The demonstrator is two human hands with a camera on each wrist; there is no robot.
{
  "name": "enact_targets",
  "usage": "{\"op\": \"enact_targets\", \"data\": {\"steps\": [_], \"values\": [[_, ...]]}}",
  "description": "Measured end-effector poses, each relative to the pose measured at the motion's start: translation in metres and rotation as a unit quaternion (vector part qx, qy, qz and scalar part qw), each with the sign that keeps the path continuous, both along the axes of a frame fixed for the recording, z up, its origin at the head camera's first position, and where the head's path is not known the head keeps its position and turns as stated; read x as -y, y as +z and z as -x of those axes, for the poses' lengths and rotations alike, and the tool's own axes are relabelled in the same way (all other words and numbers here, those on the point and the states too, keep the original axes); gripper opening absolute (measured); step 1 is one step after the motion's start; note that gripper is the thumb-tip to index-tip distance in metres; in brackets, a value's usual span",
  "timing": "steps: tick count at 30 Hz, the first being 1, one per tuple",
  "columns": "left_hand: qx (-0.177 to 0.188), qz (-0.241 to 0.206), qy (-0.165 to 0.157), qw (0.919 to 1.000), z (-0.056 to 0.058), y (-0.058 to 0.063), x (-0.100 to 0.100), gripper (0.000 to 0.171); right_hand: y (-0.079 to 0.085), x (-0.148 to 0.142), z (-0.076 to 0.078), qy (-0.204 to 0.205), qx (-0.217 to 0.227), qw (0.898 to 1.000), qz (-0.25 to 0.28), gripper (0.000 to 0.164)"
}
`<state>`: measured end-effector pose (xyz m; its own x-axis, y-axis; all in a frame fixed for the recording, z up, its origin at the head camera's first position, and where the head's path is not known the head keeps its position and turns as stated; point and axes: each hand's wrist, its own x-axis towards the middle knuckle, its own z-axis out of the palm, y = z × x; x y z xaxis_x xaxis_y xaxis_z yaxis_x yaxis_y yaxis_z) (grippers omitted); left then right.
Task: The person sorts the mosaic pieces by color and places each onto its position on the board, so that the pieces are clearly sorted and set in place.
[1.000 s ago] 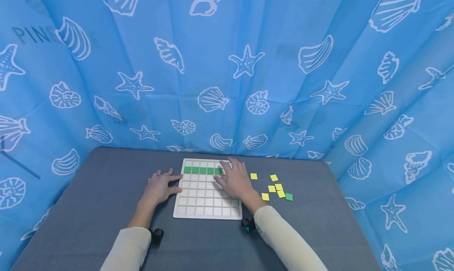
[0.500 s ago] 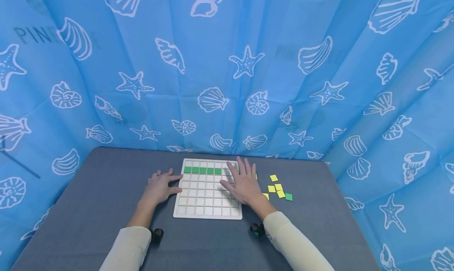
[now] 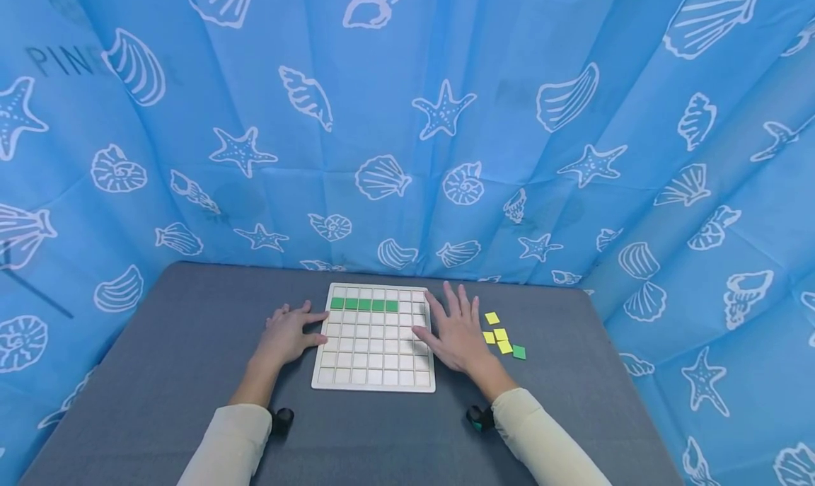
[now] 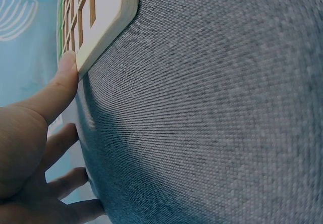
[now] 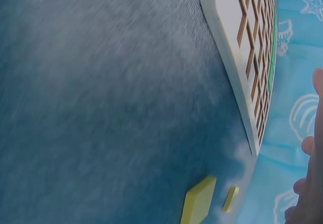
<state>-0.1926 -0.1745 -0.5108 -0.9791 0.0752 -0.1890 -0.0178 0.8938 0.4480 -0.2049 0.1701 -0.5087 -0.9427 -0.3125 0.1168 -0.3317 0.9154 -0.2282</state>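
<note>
A pale wooden grid board lies on the table, with several green square tiles in a row of its cells near the far edge. My left hand rests at the board's left edge, its thumb and forefinger touching the rim. In the left wrist view the thumb presses on the board's side. Beyond the right edge my right hand is raised with spread fingers and holds nothing. To its right lie several yellow tiles and one loose green tile. Yellow tiles also show beneath it in the right wrist view.
A grey cloth-covered table carries everything. Behind it and along its sides hangs a blue curtain with white shell and starfish prints.
My right hand has moved right, off the board and over some of the yellow tiles, hiding them. My left hand and the tiles on the board stay put.
</note>
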Motion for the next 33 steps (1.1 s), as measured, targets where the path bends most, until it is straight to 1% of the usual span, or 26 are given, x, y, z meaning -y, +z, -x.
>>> {"op": "enact_targets", "data": {"steps": [6, 12, 17, 23, 27, 33], "values": [[0.000, -0.001, 0.001, 1.0000, 0.000, 0.000, 0.000, 0.059, 0.006, -0.014, -0.007, -0.018, 0.010, 1.000, -0.006, 0.082], [0.000, -0.001, 0.002, 1.0000, 0.001, -0.001, -0.001, 0.060, 0.002, -0.031, -0.014, -0.040, 0.024, 0.999, -0.019, 0.084], [-0.001, 0.001, 0.001, 1.0000, 0.001, -0.001, -0.001, 0.060, 0.000, -0.044, -0.020, -0.059, 0.038, 0.997, -0.010, 0.087], [0.002, -0.003, 0.000, 1.0000, -0.001, 0.000, -0.002, 0.060, -0.004, -0.061, -0.023, -0.079, 0.050, 0.996, -0.002, 0.087], [0.004, -0.004, 0.002, 1.0000, -0.001, 0.002, -0.002, 0.059, -0.004, -0.072, -0.026, -0.088, 0.051, 0.995, -0.001, 0.087], [0.003, -0.002, 0.003, 1.0000, -0.001, 0.002, -0.002, 0.060, -0.003, -0.087, -0.030, -0.099, 0.052, 0.994, -0.014, 0.088]]}}
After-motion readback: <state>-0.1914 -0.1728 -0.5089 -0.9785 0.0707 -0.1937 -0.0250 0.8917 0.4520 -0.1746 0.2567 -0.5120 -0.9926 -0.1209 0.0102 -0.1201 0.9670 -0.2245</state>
